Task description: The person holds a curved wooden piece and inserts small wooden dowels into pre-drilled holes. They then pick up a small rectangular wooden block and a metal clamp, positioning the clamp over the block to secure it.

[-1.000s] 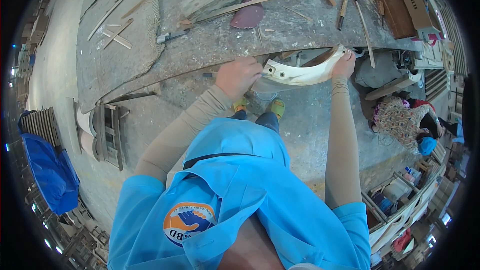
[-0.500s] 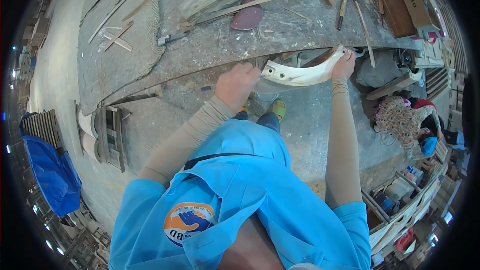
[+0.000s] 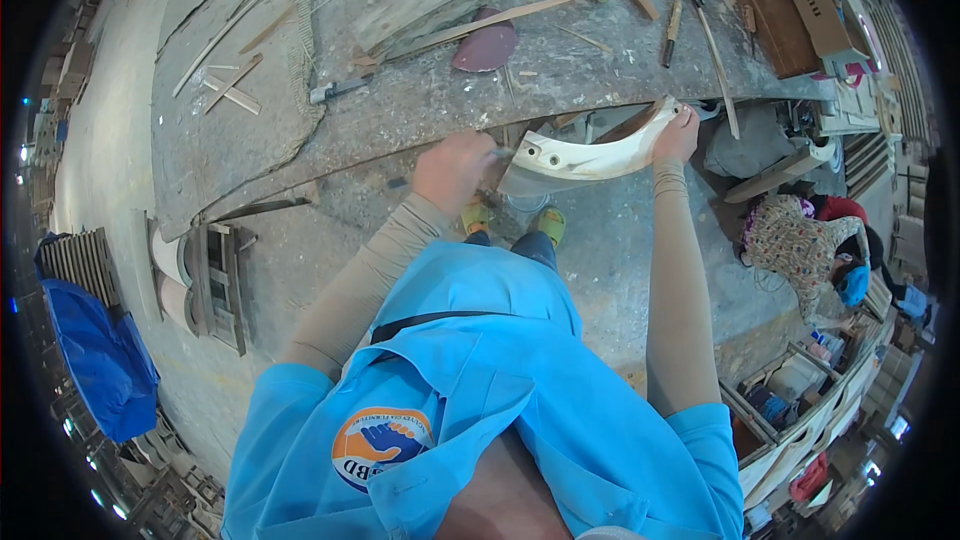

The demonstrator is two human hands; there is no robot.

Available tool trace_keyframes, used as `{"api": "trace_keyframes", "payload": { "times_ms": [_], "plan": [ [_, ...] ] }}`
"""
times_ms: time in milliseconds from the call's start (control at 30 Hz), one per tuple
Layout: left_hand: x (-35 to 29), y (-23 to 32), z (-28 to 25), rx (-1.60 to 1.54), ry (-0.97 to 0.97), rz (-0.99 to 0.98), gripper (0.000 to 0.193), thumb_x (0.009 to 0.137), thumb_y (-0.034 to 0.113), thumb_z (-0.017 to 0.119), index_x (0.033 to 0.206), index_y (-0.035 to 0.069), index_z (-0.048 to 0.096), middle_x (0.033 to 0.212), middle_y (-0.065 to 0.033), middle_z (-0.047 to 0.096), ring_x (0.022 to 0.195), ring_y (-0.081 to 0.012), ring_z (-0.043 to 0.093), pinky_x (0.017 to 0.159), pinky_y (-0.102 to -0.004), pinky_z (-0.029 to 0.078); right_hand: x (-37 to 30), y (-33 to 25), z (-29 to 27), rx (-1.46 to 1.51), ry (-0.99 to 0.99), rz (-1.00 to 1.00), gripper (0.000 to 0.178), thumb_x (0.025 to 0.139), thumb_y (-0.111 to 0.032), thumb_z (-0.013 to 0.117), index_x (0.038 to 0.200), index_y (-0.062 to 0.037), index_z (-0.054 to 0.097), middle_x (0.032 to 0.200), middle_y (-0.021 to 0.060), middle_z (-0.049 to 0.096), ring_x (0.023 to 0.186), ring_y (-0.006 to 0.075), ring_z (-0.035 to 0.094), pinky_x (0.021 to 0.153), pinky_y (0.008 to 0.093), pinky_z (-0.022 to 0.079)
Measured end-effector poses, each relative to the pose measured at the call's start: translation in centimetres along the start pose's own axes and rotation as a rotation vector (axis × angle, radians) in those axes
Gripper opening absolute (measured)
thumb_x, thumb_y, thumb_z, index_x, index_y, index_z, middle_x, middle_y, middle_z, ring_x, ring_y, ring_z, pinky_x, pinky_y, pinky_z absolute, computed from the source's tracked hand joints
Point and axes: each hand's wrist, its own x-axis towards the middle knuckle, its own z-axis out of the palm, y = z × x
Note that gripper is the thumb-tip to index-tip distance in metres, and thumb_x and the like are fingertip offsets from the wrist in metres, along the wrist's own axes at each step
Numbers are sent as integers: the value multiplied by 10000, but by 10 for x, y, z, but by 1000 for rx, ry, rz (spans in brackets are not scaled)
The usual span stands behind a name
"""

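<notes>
Blue cloth (image 3: 95,360) far left on floor; grey dusty workbench (image 3: 250,140) ahead, littered with wood strips and a hammer (image 3: 672,25). Left hand (image 3: 455,168) sits at the bench's front edge, fingers curled tight round a small tool, type unclear, its tip touching the left end of the curved white wooden piece (image 3: 590,155). Right hand (image 3: 677,135) pinches that piece's right end, holding it just off the bench edge. Looks like mid-scraping or trimming of the left end; the next stroke likely needs a firm right-hand brace. Another person (image 3: 810,240) crouches right.
</notes>
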Motion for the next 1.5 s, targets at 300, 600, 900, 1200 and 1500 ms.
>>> {"api": "trace_keyframes", "payload": {
  "times_ms": [300, 600, 900, 1200, 1500],
  "plan": [
    [40, -30, -24, -208, 53, -40, 111, 823, 87, 639, 928, 53, 634, 849, -117, 636, 745, -271, 634, 669, -327, 493, 5, 7, 2, -5, 49, 68, 331, 970, -311, 397, 1123, -90, 590, 1099, 155, 633, 1007, 357, 600, 850, 440, 460],
    [193, -4, -33, -304, 156, 175, 135, 847, 48, 611, 979, 36, 633, 888, -117, 654, 786, -223, 656, 718, -306, 503, 0, 3, 2, 105, 71, 30, 337, 973, -266, 393, 1126, -31, 580, 1100, 186, 619, 1024, 362, 582, 866, 437, 447],
    [336, 8, 45, -77, 139, 209, 245, 820, 91, 625, 1065, 107, 630, 930, -97, 658, 919, -275, 624, 823, -368, 488, -4, 4, -9, 343, -111, 84, 358, 977, -239, 382, 1250, -36, 495, 1195, 187, 548, 1112, 340, 501, 980, 415, 352],
    [282, 21, 38, 69, 371, 183, 409, 738, 57, 664, 1136, 134, 606, 1025, -106, 591, 962, -307, 541, 828, -402, 448, 58, 12, -51, 297, -488, -138, 381, 927, -143, 461, 1281, -4, 460, 1298, 168, 468, 1213, 323, 413, 1049, 411, 299],
    [108, 23, -24, -31, 443, -423, 148, 817, 132, 665, 951, 72, 690, 901, -71, 667, 864, -215, 596, 799, -318, 450, 170, 43, -56, 451, -603, -250, 298, 978, -126, 450, 1235, 11, 513, 1216, 97, 566, 1157, 187, 510, 1000, 320, 376]
  ]
}}
